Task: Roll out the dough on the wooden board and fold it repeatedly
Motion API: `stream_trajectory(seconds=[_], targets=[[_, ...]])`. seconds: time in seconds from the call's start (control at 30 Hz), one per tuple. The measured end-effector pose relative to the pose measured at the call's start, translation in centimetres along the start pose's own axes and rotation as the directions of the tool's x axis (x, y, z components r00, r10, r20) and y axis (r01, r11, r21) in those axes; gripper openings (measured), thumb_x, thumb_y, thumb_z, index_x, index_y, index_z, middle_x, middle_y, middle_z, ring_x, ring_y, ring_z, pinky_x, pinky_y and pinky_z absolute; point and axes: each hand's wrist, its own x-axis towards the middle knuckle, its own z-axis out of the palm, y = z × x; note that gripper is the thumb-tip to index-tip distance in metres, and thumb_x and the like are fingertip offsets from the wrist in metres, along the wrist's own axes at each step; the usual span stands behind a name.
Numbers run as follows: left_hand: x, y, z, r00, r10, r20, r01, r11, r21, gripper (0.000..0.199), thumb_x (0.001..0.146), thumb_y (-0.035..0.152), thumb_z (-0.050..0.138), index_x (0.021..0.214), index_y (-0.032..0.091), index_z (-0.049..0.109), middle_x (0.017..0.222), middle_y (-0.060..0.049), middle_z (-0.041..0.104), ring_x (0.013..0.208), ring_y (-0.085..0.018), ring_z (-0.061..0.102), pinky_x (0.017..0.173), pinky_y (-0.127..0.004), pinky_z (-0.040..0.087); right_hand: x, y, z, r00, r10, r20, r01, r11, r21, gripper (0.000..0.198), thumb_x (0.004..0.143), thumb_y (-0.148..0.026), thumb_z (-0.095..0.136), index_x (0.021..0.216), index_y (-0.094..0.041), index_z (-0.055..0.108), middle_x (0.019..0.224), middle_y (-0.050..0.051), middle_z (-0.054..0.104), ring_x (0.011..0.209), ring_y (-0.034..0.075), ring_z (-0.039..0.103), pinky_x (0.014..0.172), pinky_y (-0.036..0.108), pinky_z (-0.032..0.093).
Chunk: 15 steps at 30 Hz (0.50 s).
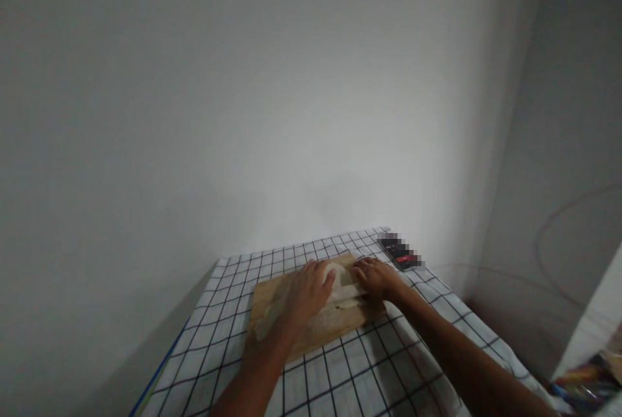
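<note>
A wooden board (321, 335) lies on the table, with a thin, pale sheet of dough (335, 269) on it. Across the dough runs a light-coloured rolling pin (346, 293). My left hand (311, 286) is over the pin's left part, its fingers pointing forward and its thumb raised apart; the hand hides that end. At the other end, my right hand (376, 276) is closed around the pin with bent fingers. Another pale patch, seemingly dough (266, 321), shows on the board left of my left forearm.
A white cloth with dark grid lines (228, 304) covers the table. Beyond the board at the right lies a dark flat object with a red mark (399, 250), partly pixelated. A plain wall (291, 112) rises behind the table. Blurred colourful items (587, 381) are at the lower right.
</note>
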Motion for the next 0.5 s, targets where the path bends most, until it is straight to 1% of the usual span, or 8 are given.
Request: stream_trajectory(seconds=[0.13,0.23,0.4,0.5], targets=[[1.1,-0.6,0.0,0.996,-0.037,0.080,0.036,0.999,0.016,0.036,0.105,0.034,0.037,0.129,0.024,0.060,0.123,-0.008,0.069,0.119,-0.021,0.060,0.108,-0.037,0.044,1.0,0.1,0.0,0.999,-0.032,0.010,0.032,0.999,-0.013,0.043,0.106,-0.038,0.028,0.126,-0.023,0.063,0.132,0.010,0.064,0.127,0.024,0.054,0.102,0.041,0.045],[1.3,-0.8,0.1,0.995,-0.043,0.094,0.039,0.998,0.040,0.035,0.103,0.031,0.039,0.129,0.023,0.061,0.124,-0.008,0.069,0.121,-0.021,0.060,0.108,-0.036,0.044,1.0,0.0,0.0,0.999,-0.036,0.011,0.036,0.999,-0.015,0.041,0.105,-0.037,0.032,0.125,-0.021,0.063,0.138,0.012,0.060,0.133,0.025,0.050,0.103,0.042,0.045],[0.4,-0.3,-0.2,0.996,-0.053,0.076,0.049,0.998,0.048,0.038,0.101,0.028,0.042,0.134,0.023,0.059,0.133,-0.007,0.066,0.129,-0.022,0.055,0.116,-0.037,0.038,-0.6,-0.5,0.1,1.000,0.015,-0.005,-0.015,1.000,-0.007,0.042,0.106,-0.038,0.031,0.137,-0.023,0.055,0.148,0.013,0.052,0.138,0.026,0.045,0.102,0.043,0.046],[-0.2,0.1,-0.3,0.994,-0.068,0.081,0.064,0.996,0.055,0.041,0.101,0.031,0.042,0.138,0.022,0.057,0.140,-0.006,0.062,0.136,-0.025,0.049,0.119,-0.041,0.035,-2.2,-1.2,0.1,0.997,0.069,-0.027,-0.070,0.997,-0.020,0.042,0.106,-0.040,0.030,0.137,-0.025,0.055,0.149,0.012,0.051,0.136,0.027,0.047,0.101,0.045,0.047]])
